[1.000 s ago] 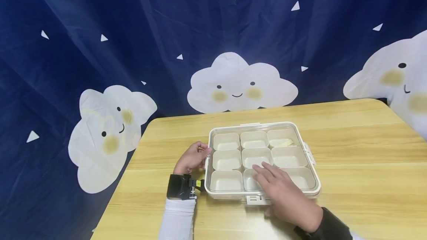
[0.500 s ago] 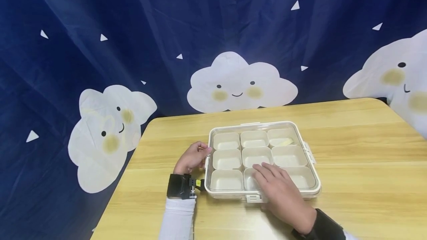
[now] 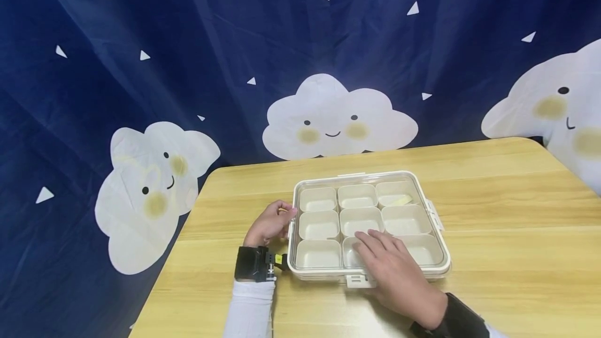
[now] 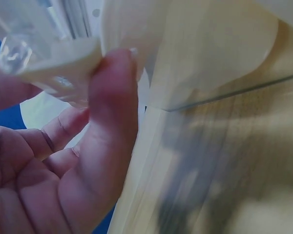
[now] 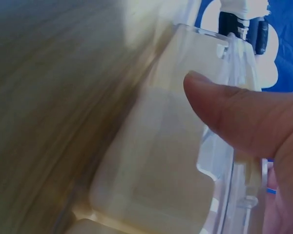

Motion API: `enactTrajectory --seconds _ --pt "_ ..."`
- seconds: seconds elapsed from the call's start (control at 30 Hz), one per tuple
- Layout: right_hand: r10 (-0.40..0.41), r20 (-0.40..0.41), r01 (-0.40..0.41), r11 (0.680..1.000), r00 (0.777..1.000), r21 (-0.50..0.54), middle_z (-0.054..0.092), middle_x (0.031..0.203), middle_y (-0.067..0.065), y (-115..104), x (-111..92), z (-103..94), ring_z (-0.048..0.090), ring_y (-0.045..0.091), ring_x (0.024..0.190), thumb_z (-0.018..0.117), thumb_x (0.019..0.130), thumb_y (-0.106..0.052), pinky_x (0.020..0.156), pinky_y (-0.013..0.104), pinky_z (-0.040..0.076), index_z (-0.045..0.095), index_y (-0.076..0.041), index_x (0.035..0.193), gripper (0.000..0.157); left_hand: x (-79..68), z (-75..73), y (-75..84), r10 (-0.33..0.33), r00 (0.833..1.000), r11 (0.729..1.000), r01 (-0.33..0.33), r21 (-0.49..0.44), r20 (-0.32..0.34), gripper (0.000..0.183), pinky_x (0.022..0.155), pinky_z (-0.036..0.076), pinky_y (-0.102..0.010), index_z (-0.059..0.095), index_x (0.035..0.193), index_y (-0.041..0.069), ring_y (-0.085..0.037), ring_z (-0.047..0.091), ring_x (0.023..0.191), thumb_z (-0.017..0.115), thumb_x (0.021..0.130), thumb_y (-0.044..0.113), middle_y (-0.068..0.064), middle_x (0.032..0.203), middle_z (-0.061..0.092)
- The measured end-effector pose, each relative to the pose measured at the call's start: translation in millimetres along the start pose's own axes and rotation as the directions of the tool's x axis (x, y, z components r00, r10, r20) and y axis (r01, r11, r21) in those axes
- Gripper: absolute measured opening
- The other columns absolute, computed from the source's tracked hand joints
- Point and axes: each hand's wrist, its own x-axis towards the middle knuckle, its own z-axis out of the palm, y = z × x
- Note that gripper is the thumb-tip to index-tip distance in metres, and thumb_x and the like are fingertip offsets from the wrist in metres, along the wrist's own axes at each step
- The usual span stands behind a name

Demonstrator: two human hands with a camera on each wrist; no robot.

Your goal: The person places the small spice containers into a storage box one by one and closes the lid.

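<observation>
A clear-lidded storage box (image 3: 324,274) with several cream compartments lies on the table, its lid in place. My left hand (image 3: 271,223) grips the left edge; in the left wrist view its thumb (image 4: 112,97) touches a cream part of the box (image 4: 63,61). My right hand (image 3: 396,275) rests over the front edge, fingers fairly straight on the lid, beside the front latch (image 3: 358,280). In the right wrist view the right thumb (image 5: 224,107) extends along the box's front wall (image 5: 156,156); whether it presses there I cannot tell.
A pale yellow piece (image 3: 403,201) lies in the far right compartment. Another latch (image 3: 435,215) sits on the box's right side. The wooden table (image 3: 507,213) reaches back to a dark blue curtain (image 3: 225,25) with cloud prints.
Since one second ago my right hand has shifted slightly left and closer to the front edge, and the front latch looks a little less turned out. The left hand keeps its place.
</observation>
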Motion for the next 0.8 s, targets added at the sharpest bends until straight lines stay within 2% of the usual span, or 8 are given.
enactTrajectory --seconds 0.17,0.3,0.47,0.67,0.73,0.8 --pt "0.010 0.034 -0.011 1.000 0.999 0.028 0.053 0.133 0.019 0 -1 -4.4 0.048 0.041 0.121 0.090 0.056 -0.035 0.099 0.056 0.036 0.057 -0.003 0.122 0.080 2.1 -0.2 -3.9 -0.028 0.999 0.997 0.030 -0.075 0.033 0.028 0.054 0.046 -0.028 0.047 0.119 0.000 -0.015 0.053 0.061 0.055 0.099 0.016 -0.007 0.081 0.056" --pt "0.006 0.053 -0.008 0.999 0.999 0.039 0.052 0.134 0.019 1 -1 -6.1 0.046 0.042 0.122 0.090 0.057 -0.036 0.100 0.057 0.035 0.056 -0.002 0.124 0.083 4.6 -1.6 -8.9 -0.040 0.994 0.974 0.062 -0.219 0.103 0.032 0.061 0.054 -0.031 0.040 0.125 -0.004 -0.015 0.060 0.071 0.051 0.101 0.014 -0.009 0.089 0.058" --pt "-0.002 0.066 -0.002 0.999 0.998 0.052 0.051 0.135 0.020 1 -1 -7.5 0.045 0.042 0.123 0.090 0.057 -0.037 0.100 0.058 0.035 0.055 -0.002 0.126 0.085 7.6 -2.2 -13.5 -0.013 0.986 0.944 0.067 -0.322 0.168 0.032 0.067 0.057 -0.034 0.037 0.126 -0.008 -0.016 0.062 0.078 0.046 0.103 0.012 -0.010 0.093 0.058" --pt "0.002 0.097 -0.007 0.998 0.995 0.058 0.048 0.138 0.020 0 -1 -9.2 0.043 0.043 0.125 0.087 0.059 -0.041 0.102 0.059 0.033 0.053 -0.002 0.128 0.087 11.3 -1.6 -17.9 0.048 0.970 0.898 0.063 -0.436 0.239 0.022 0.068 0.056 -0.030 0.043 0.114 -0.008 -0.015 0.060 0.078 0.040 0.104 0.012 -0.008 0.092 0.057" --pt "0.005 0.110 -0.012 0.998 0.994 0.061 0.047 0.139 0.020 0 0 -9.9 0.042 0.043 0.126 0.087 0.060 -0.041 0.102 0.059 0.032 0.052 -0.002 0.130 0.087 11.9 -1.8 -18.7 0.056 0.970 0.893 0.057 -0.447 0.237 0.019 0.067 0.056 -0.029 0.045 0.111 -0.006 -0.014 0.061 0.077 0.040 0.104 0.011 -0.007 0.090 0.058" --pt "0.010 0.124 -0.019 0.997 0.992 0.070 0.047 0.139 0.020 0 0 -11.1 0.041 0.043 0.127 0.086 0.061 -0.043 0.102 0.059 0.032 0.051 -0.002 0.131 0.088 12.2 -2.4 -19.0 0.054 0.974 0.902 0.048 -0.429 0.222 0.018 0.064 0.055 -0.028 0.046 0.110 -0.005 -0.012 0.060 0.074 0.043 0.103 0.011 -0.006 0.087 0.058"
